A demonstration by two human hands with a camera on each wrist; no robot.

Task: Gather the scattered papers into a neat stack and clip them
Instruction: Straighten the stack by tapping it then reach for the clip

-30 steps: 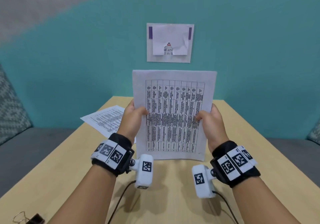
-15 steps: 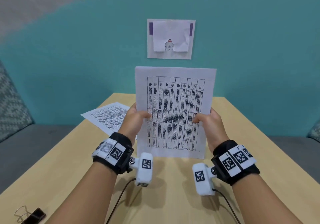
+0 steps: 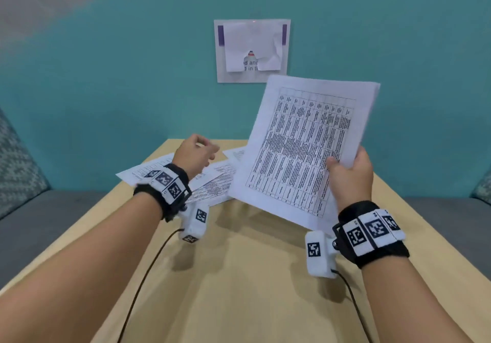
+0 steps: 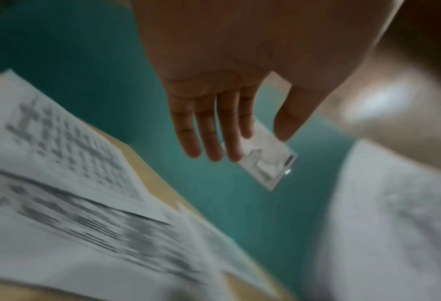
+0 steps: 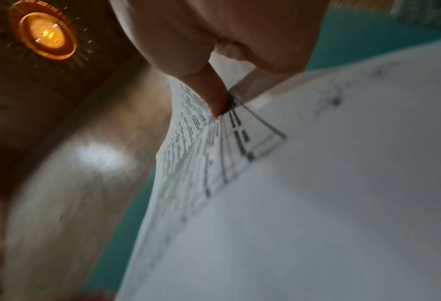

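Pale wood bench (image 3: 239, 276) carries the loose sheets (image 3: 212, 183) still to be gathered; they lie overlapped and askew at its far left, under and just beyond the left hand (image 3: 195, 154). The gathered stack (image 3: 305, 151) is off the bench, tilted with its top edge leaning right, held at its right edge by the right hand (image 3: 350, 178) alone.

What could go wrong: with one hand pinching one side, the stack may sag or fan, and the sheets could slide out of line, since nothing supports the left edge. The right wrist view shows the paper already bowing away from the thumb (image 5: 209, 91). A quick drag of a loose sheet could also push the ones beneath it toward the bench's far edge, because they overlap. No clip shows in these views, so it will have to be found before the last step.

Pose: the left forearm reaches forward over the bench, hand hovering above the loose sheets, apart from them as far as can be told. Its fingers (image 4: 209, 130) are straight, close together and holding nothing, thumb set a little aside. The right forearm is raised at the right, thumb pressed on the printed face of the stack; the other fingers lie behind the paper and are hidden.
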